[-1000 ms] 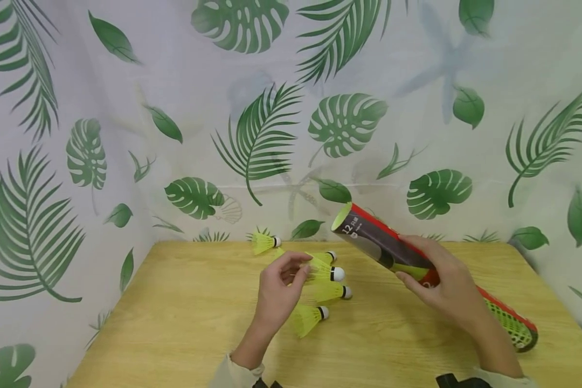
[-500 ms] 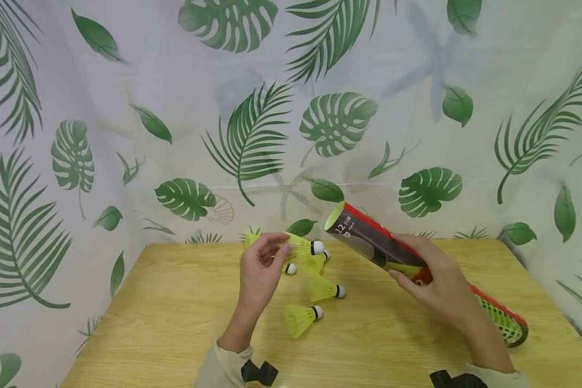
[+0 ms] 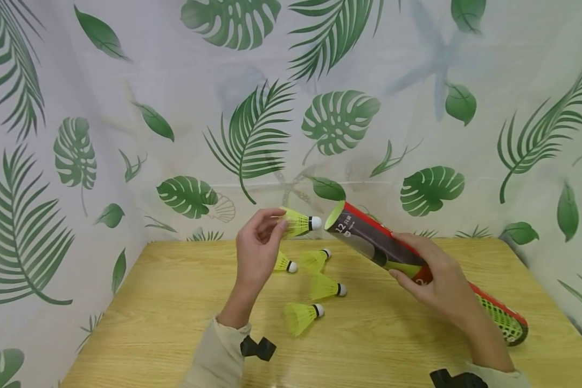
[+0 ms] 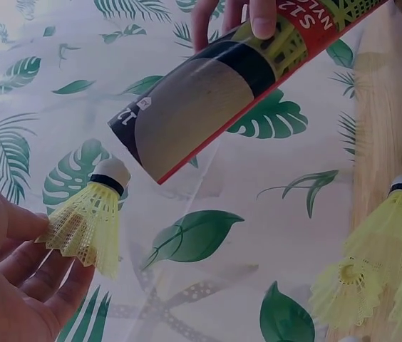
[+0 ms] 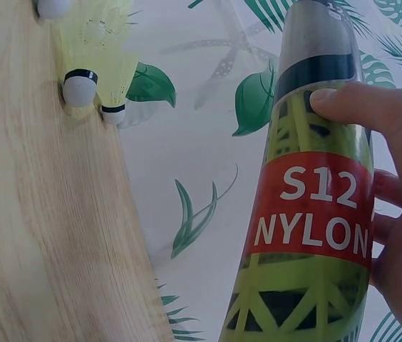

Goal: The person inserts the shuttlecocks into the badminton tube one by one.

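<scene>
Between thumb and fingers, my left hand [image 3: 257, 245] pinches a yellow shuttlecock [image 3: 298, 222] by its skirt. Its white cork, banded in black, points right at the tube's mouth, with a small gap between them. My right hand [image 3: 438, 275] grips a red, black and green shuttlecock tube [image 3: 373, 237] around its middle. The tube slants, its open end raised toward the left and its lower end down at the right. In the right wrist view the tube [image 5: 308, 206] reads "S12 NYLON", with the right thumb [image 5: 336, 103] across its front.
Several loose yellow shuttlecocks lie on the wooden table [image 3: 174, 312], among them a front one [image 3: 300, 318], a middle one [image 3: 326, 287] and a rear one [image 3: 315, 260]. A leaf-patterned cloth [image 3: 383, 70] hangs behind and at the sides.
My left hand has lifted the shuttlecock up from among the others and brought it level with the tube's mouth. The right hand and tube have stayed nearly still.
</scene>
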Demonstrator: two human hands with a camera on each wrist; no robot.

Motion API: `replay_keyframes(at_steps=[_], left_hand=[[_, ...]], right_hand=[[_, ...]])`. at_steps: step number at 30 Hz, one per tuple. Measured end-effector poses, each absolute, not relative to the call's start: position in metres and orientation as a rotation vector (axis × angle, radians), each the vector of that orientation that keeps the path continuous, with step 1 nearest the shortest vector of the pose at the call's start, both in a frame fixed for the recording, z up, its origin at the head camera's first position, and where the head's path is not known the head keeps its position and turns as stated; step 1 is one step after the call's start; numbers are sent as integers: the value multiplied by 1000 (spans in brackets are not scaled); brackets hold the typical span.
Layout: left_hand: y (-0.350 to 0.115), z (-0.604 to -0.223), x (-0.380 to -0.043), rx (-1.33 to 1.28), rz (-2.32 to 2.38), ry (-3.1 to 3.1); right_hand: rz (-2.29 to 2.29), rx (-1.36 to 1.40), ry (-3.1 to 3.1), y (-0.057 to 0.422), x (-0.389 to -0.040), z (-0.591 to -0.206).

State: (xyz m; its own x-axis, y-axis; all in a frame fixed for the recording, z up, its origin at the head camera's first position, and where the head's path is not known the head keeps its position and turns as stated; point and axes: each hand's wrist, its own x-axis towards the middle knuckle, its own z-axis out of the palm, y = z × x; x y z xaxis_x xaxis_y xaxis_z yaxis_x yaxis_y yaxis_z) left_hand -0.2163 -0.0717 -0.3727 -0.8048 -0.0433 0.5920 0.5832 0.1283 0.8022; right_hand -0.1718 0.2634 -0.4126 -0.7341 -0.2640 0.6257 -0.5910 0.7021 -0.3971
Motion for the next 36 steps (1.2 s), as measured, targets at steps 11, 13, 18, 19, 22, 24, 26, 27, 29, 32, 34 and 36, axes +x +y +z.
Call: replay_keyframes(at_steps=[11, 13, 18, 19, 22, 24, 26, 27, 29, 32, 34, 36], left_hand=[[-65, -370, -229, -587, -1675, -1956], [-63, -369, -230, -611, -1664, -1958], [-60, -369, -232, -646, -1673, -1953], [-59, -369, -232, -645, -1673, -1951], [-59, -368, -233, -649, -1667, -1944], [-58, -368, -233, -656, -1666, -1942], [-57, -367, -233, -662, -1670, -1942], [-57, -366, -233, -663, -1670, -1946], [-55, -366, -233, -667, -1668, -1962], [-51, -365, -235, -688, -1656, -2009], [-48, -364, -235, -710, -1645, -2038], [-45, -363, -236, -731, -1631, -2055]], right_hand=[[811, 643, -2386, 262, -169, -413], [810, 644, -2387, 261, -169, -414], [804, 654, -2381, 261, -170, -414], [803, 656, -2380, 261, -170, -414], [801, 662, -2377, 261, -171, -414], [799, 664, -2379, 261, -172, -415], [802, 665, -2380, 260, -172, -415], [804, 668, -2380, 260, -172, -415], [807, 670, -2382, 260, -172, -415], [805, 670, -2381, 260, -171, -415], [802, 669, -2379, 260, -172, -414], [798, 673, -2375, 261, -172, -413]])
